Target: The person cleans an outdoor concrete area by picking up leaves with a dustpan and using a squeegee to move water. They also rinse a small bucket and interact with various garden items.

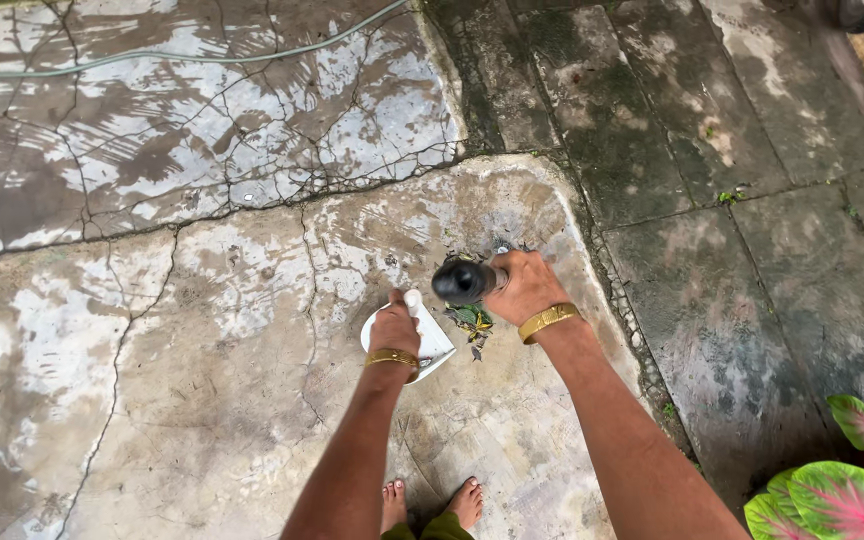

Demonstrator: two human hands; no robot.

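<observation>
My left hand [394, 325] grips the handle of a white dustpan [434, 345] held low against the wet, cracked concrete floor [202, 330]. My right hand [524, 285] is closed around the black handle of a broom [462, 282], whose end points up at the camera. A small heap of leaves and debris [472, 322] lies between the two hands, right at the dustpan's edge. The broom's bristles are mostly hidden behind the handle and my hand. Both wrists wear gold bangles. My bare feet [432, 503] stand below.
A thin hose [182, 58] runs across the top left of the floor. Darker mossy paving slabs [732, 250] lie to the right beyond the concrete's rim. A plant with pink and green leaves [842, 485] sits at the bottom right corner.
</observation>
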